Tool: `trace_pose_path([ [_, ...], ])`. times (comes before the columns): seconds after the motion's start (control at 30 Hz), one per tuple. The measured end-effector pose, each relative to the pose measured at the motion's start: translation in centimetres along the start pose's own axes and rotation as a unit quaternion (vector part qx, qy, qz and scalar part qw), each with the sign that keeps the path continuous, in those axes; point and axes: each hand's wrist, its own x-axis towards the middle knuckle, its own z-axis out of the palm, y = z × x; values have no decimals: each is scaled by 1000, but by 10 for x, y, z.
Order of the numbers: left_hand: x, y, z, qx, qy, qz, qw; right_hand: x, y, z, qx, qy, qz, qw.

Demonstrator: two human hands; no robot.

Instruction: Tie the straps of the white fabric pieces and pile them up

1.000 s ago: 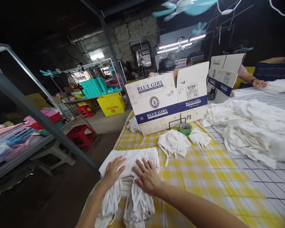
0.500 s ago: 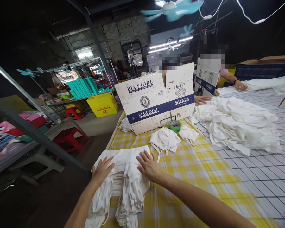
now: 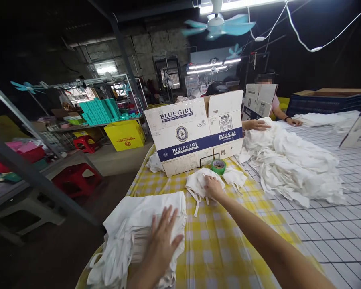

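Note:
My left hand (image 3: 163, 237) lies flat, fingers spread, on a stack of folded white cloth pieces (image 3: 138, 224) with dangling straps at the near left edge of the yellow checked tablecloth (image 3: 219, 241). My right hand (image 3: 213, 187) reaches forward and rests on a small pile of white cloth pieces (image 3: 198, 181) in front of a Blue Girl cardboard box (image 3: 194, 130). Whether the right fingers grip the cloth is hard to tell. A green tape roll (image 3: 218, 165) lies just beyond that hand.
A big heap of white cloth (image 3: 291, 164) covers the grid-patterned table part to the right. Another person's hands (image 3: 258, 125) work behind it beside a second box (image 3: 258, 101). Red stools (image 3: 76, 178), a yellow bin (image 3: 124, 135) and shelves stand left.
My right hand left the near stack and reached forward onto the small cloth pile by the box. My left hand shifted right onto the stack's middle. The view tilted up slightly.

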Motion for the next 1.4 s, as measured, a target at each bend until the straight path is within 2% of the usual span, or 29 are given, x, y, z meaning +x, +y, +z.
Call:
trace_pose_path([
  [0.1,-5,42,33,-163,-76,44,983,6,5,-1,3,-11,8,1000],
  [0.2,-1,62,65,-266,-131,21,955,4,2,-10,23,5,-2,1000],
  [0.27,10,65,83,-319,-123,-13,940,1,1,-24,45,25,-22,998],
  [0.37,39,62,104,-408,-75,-82,906,-5,4,-57,85,54,-65,993],
  [0.47,71,62,110,-483,-6,-138,865,-15,9,-100,117,70,-101,986],
  [0.53,86,69,103,-484,59,-151,860,-25,10,-130,180,57,-121,975],
  [0.6,94,84,87,-447,129,-140,874,-36,7,-158,290,25,-139,947],
  [0.7,95,119,58,-357,205,-57,909,-56,-5,-191,423,-11,-147,894],
  [0.77,92,143,46,-300,217,13,929,-70,-16,-207,460,-25,-146,875],
  [0.83,88,162,39,-277,216,55,935,-83,-25,-219,481,-42,-144,864],
  [0.93,85,175,31,-335,212,64,916,-98,-29,-236,485,-51,-123,865],
  [1.03,85,174,15,-451,148,63,878,-107,-20,-251,427,-60,-100,897],
  [1.17,89,168,-9,-611,-16,-13,792,-120,1,-259,276,-141,-163,937],
  [1.23,90,167,-16,-651,-72,-68,753,-128,8,-255,203,-175,-215,939],
  [1.3,88,167,-21,-672,-108,-110,725,-135,11,-248,158,-176,-257,937],
  [1.4,82,172,-27,-690,-176,-130,690,-140,11,-240,182,-182,-304,917],
])
